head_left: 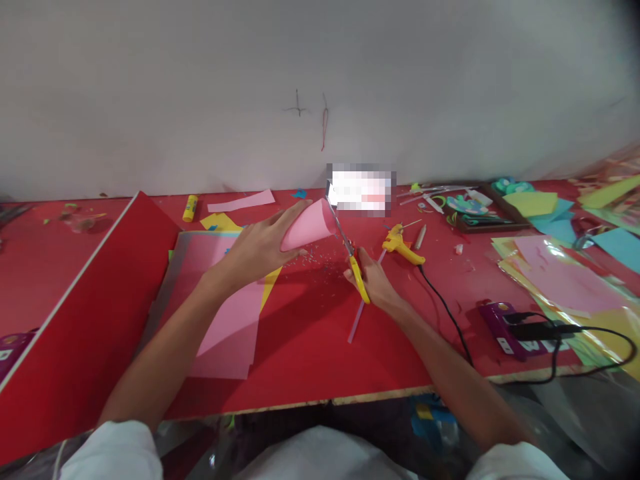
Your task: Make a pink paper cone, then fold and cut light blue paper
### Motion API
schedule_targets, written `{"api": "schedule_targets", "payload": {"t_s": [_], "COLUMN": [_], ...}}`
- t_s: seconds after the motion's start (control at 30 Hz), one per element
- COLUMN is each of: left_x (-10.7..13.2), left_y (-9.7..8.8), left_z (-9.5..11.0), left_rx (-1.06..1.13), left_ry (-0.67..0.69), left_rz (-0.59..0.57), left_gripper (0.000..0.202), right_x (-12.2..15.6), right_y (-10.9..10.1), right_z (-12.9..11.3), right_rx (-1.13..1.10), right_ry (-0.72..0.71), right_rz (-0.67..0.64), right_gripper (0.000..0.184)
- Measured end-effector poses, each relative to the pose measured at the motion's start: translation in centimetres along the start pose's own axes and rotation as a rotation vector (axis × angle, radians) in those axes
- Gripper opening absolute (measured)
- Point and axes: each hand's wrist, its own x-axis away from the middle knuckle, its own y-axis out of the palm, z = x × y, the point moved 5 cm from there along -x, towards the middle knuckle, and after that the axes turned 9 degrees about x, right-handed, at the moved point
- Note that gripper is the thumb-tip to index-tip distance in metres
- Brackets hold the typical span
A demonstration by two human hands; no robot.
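Note:
My left hand [263,243] is wrapped round a rolled piece of pink paper [311,225], held above the table with its wide end toward the right. In my right hand [375,279] is a pair of scissors [359,279] with yellow handles. Their blades point up and away, at the right edge of the pink roll; whether they touch the paper I cannot tell. Pink sheets [230,340] lie under my left forearm, with yellow paper [271,288] beside them. A clear glue stick [356,323] rests on the table below the scissors.
A yellow glue gun [404,247] with a black cord lies right of my right hand. Farther right are a purple power box [515,333], a brown tray [505,212] and coloured paper [565,273]. A red board [95,313] stands at left. A lit screen [361,191] leans near the wall.

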Motion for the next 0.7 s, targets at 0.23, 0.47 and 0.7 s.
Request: {"api": "schedule_targets", "payload": {"t_s": [0.23, 0.47, 0.7], "left_x": [0.16, 0.18, 0.24], "left_y": [-0.18, -0.07, 0.05], "left_z": [-0.15, -0.23, -0.73], "left_rx": [-0.011, 0.001, 0.05], "left_ry": [-0.004, 0.002, -0.005], "left_rz": [-0.026, -0.046, -0.074], "left_gripper": [0.084, 0.085, 0.084], "right_x": [-0.13, -0.14, -0.2], "right_y": [0.08, -0.47, -0.81], "right_z": [0.75, 0.32, 0.22], "right_rx": [0.015, 0.067, 0.077], "right_ry": [0.015, 0.037, 0.023], "right_rz": [0.006, 0.032, 0.072], "right_gripper": [0.036, 0.041, 0.047]}}
